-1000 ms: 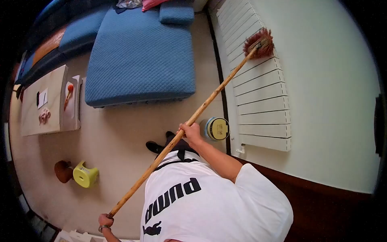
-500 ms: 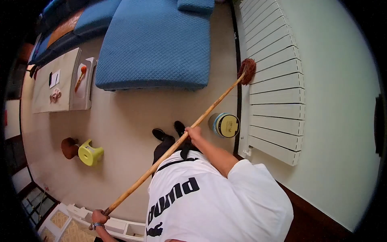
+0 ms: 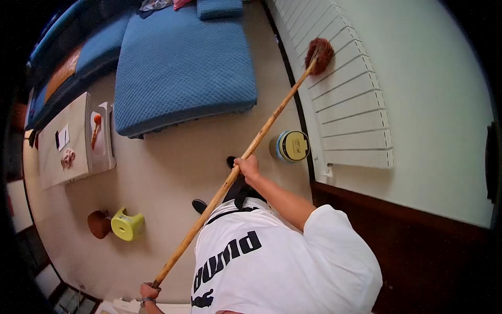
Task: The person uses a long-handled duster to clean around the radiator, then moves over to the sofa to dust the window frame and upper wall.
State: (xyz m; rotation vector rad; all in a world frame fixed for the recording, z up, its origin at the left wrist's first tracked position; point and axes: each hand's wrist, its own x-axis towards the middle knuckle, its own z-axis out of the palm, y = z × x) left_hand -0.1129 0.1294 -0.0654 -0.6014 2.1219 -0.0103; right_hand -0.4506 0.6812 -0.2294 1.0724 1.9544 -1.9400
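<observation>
A mop with a long wooden handle (image 3: 265,125) slants across the head view. Its shaggy reddish-brown head (image 3: 319,56) is over the white wall radiator (image 3: 348,99); I cannot tell whether it touches the slats. My right hand (image 3: 247,168) is closed around the middle of the handle, in front of my waist. Down at the lower left, my left hand (image 3: 150,291) grips the handle's near end, with a band on its wrist.
A round bin with a yellow lid (image 3: 294,146) stands by the radiator. Ahead is a blue quilted sofa (image 3: 183,68). A low table (image 3: 68,141), a yellow-green stool (image 3: 127,225) and a brown stool (image 3: 98,224) stand on the left.
The mop head has shifted from the radiator's edge to over its slats. Both hands keep their hold on the handle. My feet are farther apart, and the view has turned a little.
</observation>
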